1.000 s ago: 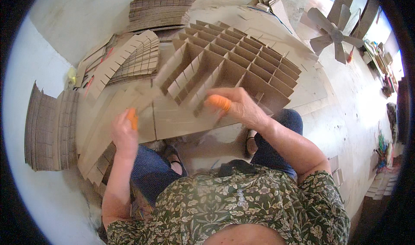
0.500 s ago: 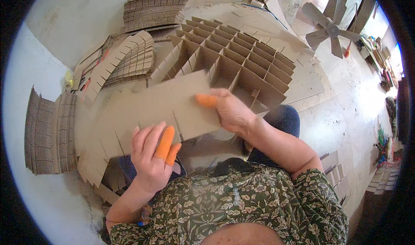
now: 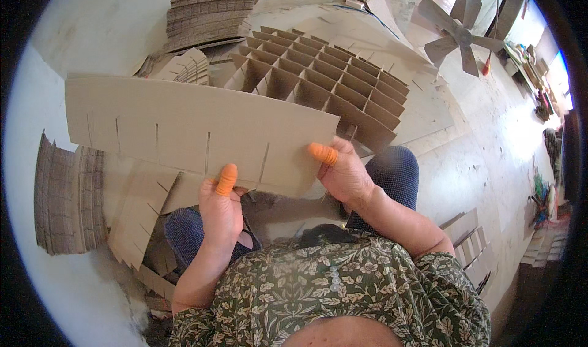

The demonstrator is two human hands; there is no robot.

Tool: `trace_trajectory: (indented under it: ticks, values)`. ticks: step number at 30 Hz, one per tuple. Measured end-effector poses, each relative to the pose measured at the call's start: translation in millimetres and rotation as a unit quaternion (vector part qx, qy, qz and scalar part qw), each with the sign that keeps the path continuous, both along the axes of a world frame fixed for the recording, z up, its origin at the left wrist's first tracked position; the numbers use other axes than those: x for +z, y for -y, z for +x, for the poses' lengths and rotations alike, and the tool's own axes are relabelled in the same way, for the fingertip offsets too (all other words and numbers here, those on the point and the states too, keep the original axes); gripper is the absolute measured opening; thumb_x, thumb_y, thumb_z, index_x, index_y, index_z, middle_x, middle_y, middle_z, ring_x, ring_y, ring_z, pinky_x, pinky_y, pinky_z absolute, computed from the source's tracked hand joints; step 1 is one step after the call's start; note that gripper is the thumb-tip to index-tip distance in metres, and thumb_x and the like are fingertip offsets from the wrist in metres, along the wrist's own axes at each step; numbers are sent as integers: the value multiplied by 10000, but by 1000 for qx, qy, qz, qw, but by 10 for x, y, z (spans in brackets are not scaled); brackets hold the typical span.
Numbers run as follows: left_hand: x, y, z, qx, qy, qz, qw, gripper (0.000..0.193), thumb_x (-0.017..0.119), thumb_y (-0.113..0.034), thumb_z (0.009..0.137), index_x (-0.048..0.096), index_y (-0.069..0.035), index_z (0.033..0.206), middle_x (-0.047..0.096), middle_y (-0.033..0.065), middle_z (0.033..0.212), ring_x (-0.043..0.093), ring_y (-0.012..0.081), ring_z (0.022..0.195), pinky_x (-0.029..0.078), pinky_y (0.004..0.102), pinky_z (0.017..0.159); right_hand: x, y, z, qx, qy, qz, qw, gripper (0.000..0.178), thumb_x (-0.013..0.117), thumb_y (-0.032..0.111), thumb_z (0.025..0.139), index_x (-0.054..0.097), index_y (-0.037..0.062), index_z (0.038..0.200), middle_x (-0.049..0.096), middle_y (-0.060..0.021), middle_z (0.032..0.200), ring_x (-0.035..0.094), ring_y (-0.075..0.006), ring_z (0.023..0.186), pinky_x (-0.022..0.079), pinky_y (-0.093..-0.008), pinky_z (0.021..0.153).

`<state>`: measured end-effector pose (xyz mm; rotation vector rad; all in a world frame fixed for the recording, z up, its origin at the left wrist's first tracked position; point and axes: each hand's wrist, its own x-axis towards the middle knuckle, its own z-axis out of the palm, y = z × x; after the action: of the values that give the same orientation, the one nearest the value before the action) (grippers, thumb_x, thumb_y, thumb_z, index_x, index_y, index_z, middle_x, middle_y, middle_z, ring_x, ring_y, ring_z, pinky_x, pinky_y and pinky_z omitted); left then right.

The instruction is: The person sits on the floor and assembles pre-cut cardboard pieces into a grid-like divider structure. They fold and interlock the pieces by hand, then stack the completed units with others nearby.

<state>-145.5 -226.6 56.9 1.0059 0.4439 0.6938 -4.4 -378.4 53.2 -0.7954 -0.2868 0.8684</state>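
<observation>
A long cardboard strip with slits along its lower edge is held up in front of me, tilted down to the right. My left hand grips the lower edge near the middle, its orange-covered thumb lying on the front face. At the right end my right hand pinches the strip, also with an orange cover on the thumb. Most fingers of both hands are hidden behind the cardboard. Just beyond the strip stands a grid of interlocked cardboard dividers, its near left part covered by the strip.
Slotted strips lie in a pile by my left knee. Stacks of strips stand by the left wall and at the back. A fan is at the far right; more cardboard pieces lean beside my right side.
The strip has been lifted off the pile on the left and turned to face me. My left hand has shifted from lying over the cardboard to gripping its lower edge. My right hand moved slightly right.
</observation>
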Motion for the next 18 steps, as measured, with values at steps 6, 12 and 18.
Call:
trace_trajectory:
  ticks: [6, 12, 18]
  values:
    - [-224, -70, -104, 71, -185, 166, 966, 231, 680, -244, 880, 558, -49, 852, 561, -12, 791, 469, 69, 708, 421, 251, 668, 121, 234, 190, -29, 15, -56, 998, 180, 605, 118, 895, 663, 54, 1053, 675, -33, 1002, 647, -166, 883, 517, -314, 798]
    - [-234, -352, -260, 172, -155, 98, 968, 358, 579, -353, 934, 567, 3, 977, 627, 63, 932, 601, 152, 823, 511, 306, 734, 204, 739, 683, -248, -21, 188, 950, 264, 545, 86, 908, 572, 45, 1168, 629, -112, 1117, 600, -264, 1025, 451, -405, 957]
    - [-504, -853, -580, 209, -181, 57, 959, 388, 534, -314, 961, 532, 25, 1150, 629, 112, 1056, 638, 217, 898, 544, 350, 775, 2, 1085, 775, -370, 114, 106, 916, 243, 578, 92, 913, 600, 36, 1148, 642, -89, 1105, 615, -230, 964, 498, -416, 864]
